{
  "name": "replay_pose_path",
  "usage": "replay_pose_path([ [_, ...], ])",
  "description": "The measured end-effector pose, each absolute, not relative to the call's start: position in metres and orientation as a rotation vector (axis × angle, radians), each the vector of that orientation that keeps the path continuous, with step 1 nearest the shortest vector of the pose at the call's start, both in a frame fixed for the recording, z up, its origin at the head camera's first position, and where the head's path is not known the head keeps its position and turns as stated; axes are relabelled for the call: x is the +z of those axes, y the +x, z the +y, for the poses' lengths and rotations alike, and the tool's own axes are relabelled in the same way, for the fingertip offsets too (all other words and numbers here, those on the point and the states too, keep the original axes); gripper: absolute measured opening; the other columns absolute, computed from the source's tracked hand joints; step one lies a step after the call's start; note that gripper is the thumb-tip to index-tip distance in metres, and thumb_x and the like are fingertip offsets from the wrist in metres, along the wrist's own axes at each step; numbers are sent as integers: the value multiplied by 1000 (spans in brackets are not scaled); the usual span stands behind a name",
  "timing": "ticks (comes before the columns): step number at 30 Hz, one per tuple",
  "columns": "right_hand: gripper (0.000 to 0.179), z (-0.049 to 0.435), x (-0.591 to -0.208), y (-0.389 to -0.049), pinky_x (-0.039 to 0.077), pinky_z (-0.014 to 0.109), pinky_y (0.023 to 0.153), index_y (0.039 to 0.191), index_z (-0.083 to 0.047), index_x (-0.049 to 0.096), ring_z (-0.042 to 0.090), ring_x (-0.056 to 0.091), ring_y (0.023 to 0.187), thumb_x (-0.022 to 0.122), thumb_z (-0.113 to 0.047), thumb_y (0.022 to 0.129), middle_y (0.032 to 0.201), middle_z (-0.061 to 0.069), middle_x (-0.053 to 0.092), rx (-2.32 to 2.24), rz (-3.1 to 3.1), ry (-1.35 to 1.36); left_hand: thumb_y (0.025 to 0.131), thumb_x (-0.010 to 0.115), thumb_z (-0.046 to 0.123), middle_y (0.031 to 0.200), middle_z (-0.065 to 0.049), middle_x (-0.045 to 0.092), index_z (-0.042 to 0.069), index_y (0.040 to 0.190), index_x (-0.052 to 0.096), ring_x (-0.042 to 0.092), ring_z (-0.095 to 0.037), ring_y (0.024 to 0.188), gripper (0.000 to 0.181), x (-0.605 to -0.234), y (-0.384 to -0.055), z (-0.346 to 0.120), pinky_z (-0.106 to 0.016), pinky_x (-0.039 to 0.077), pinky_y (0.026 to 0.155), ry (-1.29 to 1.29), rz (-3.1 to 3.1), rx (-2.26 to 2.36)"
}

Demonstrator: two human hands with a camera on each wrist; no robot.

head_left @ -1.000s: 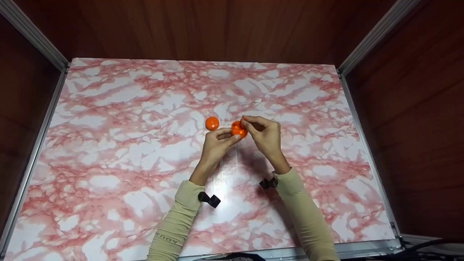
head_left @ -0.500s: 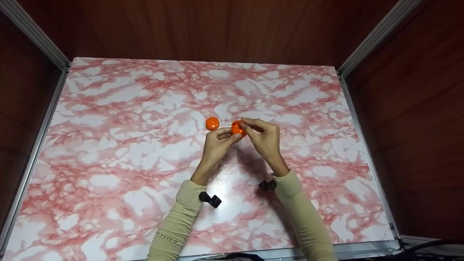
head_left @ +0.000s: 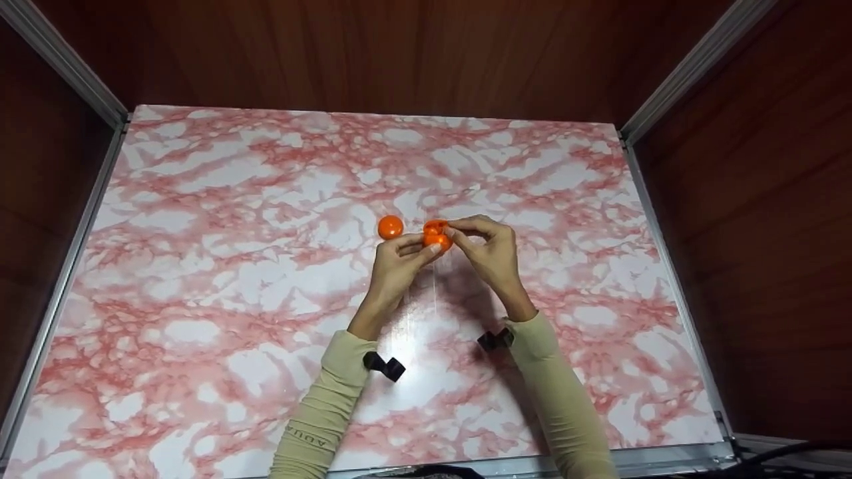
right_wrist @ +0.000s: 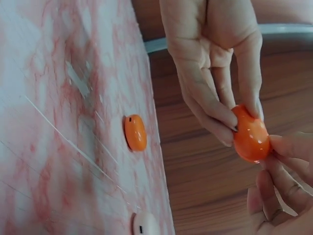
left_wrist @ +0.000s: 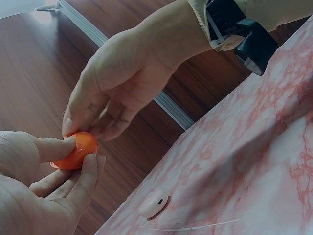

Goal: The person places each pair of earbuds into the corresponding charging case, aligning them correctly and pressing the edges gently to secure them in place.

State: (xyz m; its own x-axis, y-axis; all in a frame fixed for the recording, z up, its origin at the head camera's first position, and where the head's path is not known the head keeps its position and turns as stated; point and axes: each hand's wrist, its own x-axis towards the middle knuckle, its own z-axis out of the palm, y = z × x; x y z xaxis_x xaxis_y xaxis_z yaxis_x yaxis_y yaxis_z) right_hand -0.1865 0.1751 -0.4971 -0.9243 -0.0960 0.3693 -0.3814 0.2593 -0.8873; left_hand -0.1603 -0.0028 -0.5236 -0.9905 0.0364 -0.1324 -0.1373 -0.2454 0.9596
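My left hand (head_left: 398, 265) grips an orange earbud case (head_left: 436, 242) between thumb and fingers, above the table. Its lid is raised, and the rounded hollows inside show in the head view. The thumb and index finger of my right hand (head_left: 489, 246) pinch at the right side of the opening, where a small orange earbud is mostly hidden behind the fingertips. Seen from the right wrist, the held case (right_wrist: 252, 134) sits between both hands' fingertips. A second round orange case (head_left: 390, 227) lies on the table just beyond my left fingers.
A pale case (left_wrist: 154, 205) with a small dark port lies on the table, close to the orange one in the right wrist view. The table (head_left: 266, 279) has a red-and-white marbled top. Dark wood panels (head_left: 399, 53) with metal edging surround it.
My right fingertips have lowered from above the lid to the case's right side, bringing the small orange earbud down into the opening. The left hand stays nearly still, its case slightly turned.
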Motion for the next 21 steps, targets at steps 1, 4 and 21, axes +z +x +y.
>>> replay_pose_path([
  [1,10,175,-498,-187,64,24,82,102,-5,84,10,75,87,81,-8,93,98,18,80,1741,-2290,448,93,80,7,119,-26,75,-7,123,72,75,-21,104,34,-524,-161,-3,-25,66,86,-124,1859,2389],
  [4,10,176,-500,-189,63,24,83,102,-4,84,10,74,87,80,-7,93,98,19,80,1800,-2291,445,93,80,8,118,-26,76,-7,123,73,75,-22,104,34,-524,-162,-4,-26,67,87,-121,1860,2381],
  [21,12,181,-501,-189,62,25,86,105,3,82,10,70,91,75,-1,96,101,25,75,1913,-2311,408,94,79,10,117,-21,77,-4,124,73,75,-18,101,33,-523,-164,-9,-35,67,91,-104,1850,2336],
])
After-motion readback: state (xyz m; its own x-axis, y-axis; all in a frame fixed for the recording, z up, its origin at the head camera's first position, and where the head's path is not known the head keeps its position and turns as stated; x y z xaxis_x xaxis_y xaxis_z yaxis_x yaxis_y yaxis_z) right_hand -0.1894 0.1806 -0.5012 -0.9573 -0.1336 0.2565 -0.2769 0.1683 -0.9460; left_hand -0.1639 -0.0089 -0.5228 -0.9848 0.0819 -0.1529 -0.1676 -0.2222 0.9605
